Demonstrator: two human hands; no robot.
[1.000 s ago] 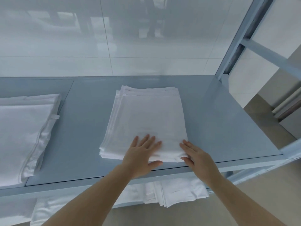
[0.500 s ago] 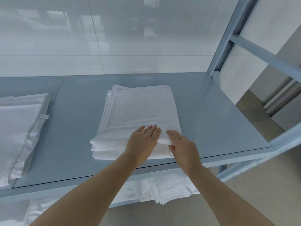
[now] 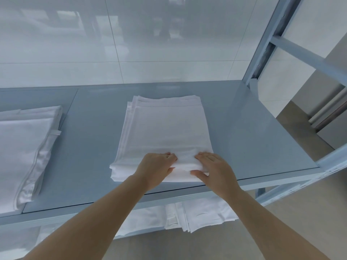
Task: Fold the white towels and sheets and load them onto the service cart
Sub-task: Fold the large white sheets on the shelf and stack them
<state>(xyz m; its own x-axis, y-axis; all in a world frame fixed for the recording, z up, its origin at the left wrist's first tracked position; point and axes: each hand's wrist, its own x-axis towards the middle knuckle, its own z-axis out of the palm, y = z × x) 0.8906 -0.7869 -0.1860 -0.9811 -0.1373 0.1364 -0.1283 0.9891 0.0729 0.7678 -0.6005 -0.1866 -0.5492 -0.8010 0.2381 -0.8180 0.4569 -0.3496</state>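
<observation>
Flat rectangular stack of folded white cloth sheets [image 3: 165,132] lies mid-shelf, long axis front-to-back, layered hems visible at far edge. Second folded white cloth stack [image 3: 24,147] lies at left, well apart. More white linen [image 3: 202,216] on lower shelf, overhanging its front.

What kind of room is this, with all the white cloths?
Probably a linen or laundry store room. Folded white sheets lie on a blue-grey metal shelf rack, more linen sits on the shelf below, and glossy white tiles cover the wall.

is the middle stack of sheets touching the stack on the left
Apart. The head view shows a wide strip of bare shelf between the middle stack and the left stack.
</observation>
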